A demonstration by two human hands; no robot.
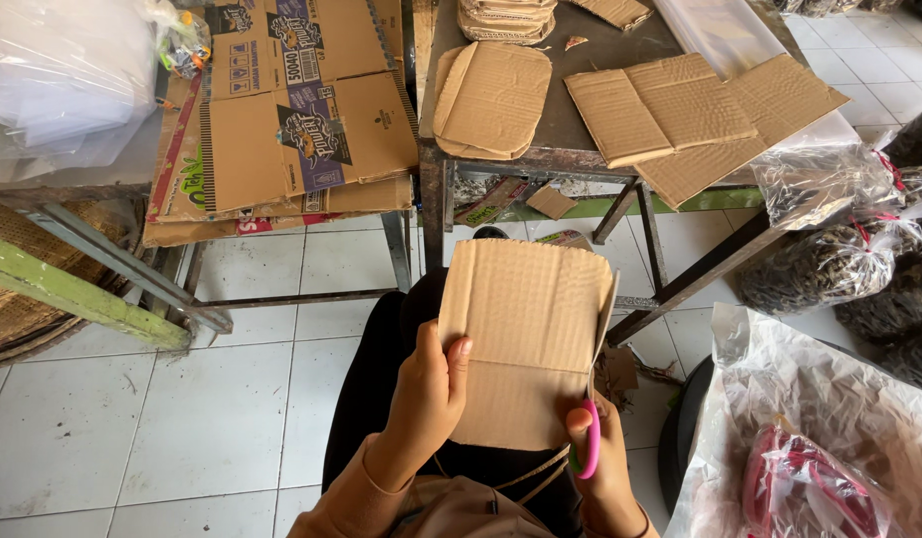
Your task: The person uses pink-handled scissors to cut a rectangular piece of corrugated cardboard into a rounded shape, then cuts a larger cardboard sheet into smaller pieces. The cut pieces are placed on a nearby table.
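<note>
My left hand (428, 394) grips the left edge of a brown corrugated cardboard sheet (524, 319), thumb on its face, holding it upright over my lap. My right hand (606, 468) holds pink-handled scissors (590, 438) at the sheet's lower right; the blades run up along its right edge. A thin cut strip of cardboard (541, 473) curls down below the sheet.
A dark metal table (581, 139) ahead carries rounded cardboard cutouts (493, 100) and flat cardboard pieces (680, 110). Flattened printed boxes (292, 110) lean at left. Clear plastic bags of dark material (840, 249) sit at right, a crumpled plastic bag (810, 438) at lower right. White tiled floor (182, 418).
</note>
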